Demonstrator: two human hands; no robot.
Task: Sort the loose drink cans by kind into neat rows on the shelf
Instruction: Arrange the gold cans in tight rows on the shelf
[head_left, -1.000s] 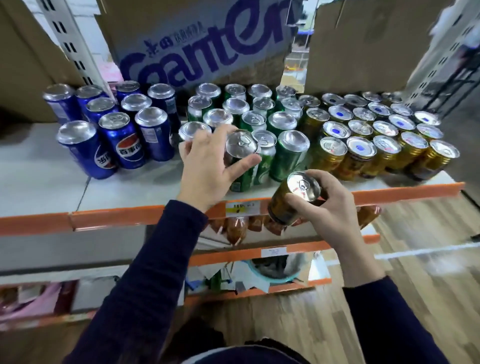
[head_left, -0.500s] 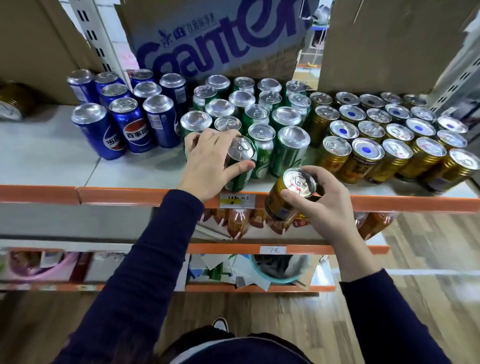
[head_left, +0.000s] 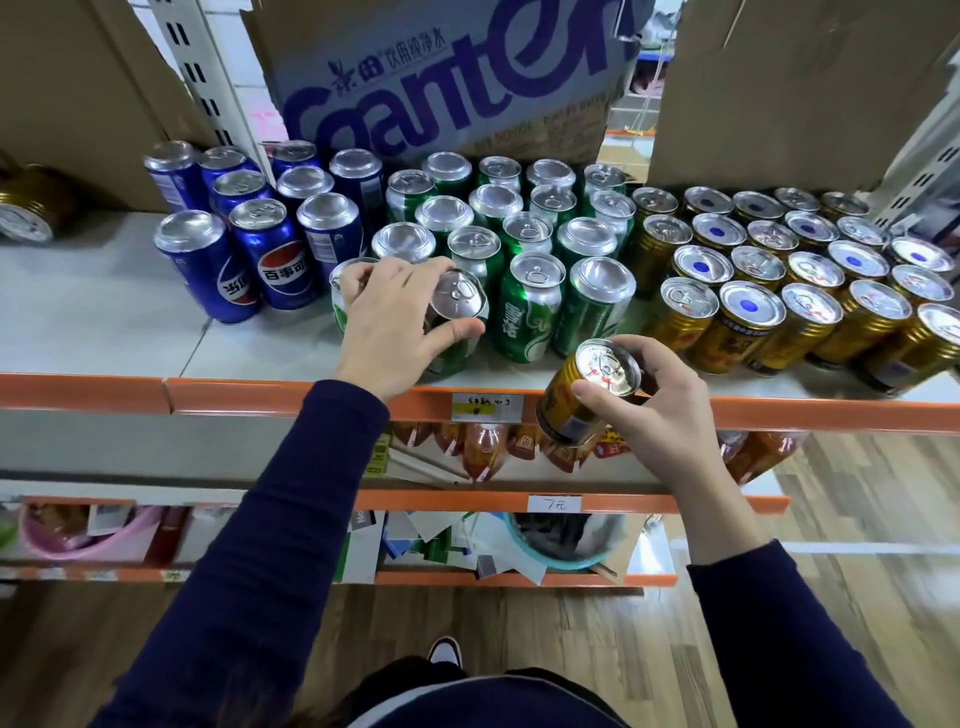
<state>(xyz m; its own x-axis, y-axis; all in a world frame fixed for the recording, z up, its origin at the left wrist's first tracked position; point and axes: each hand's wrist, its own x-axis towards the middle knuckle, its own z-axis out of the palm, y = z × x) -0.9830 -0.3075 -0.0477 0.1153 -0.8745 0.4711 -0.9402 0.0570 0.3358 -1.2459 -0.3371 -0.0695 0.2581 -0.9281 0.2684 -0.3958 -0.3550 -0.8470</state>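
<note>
gripping a green can (head_left: 460, 296) from above, left fingers (head_left: 395, 275); right fingers (head_left: 641, 358) round a gold can (head_left: 605, 366)

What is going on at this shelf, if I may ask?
A person is sorting cans on the shelf. The left hand grips a front green can; the right hand holds a gold can tilted before the shelf's edge, not yet placed. Blue cans stand left, green cans in the middle, gold cans right.
</note>
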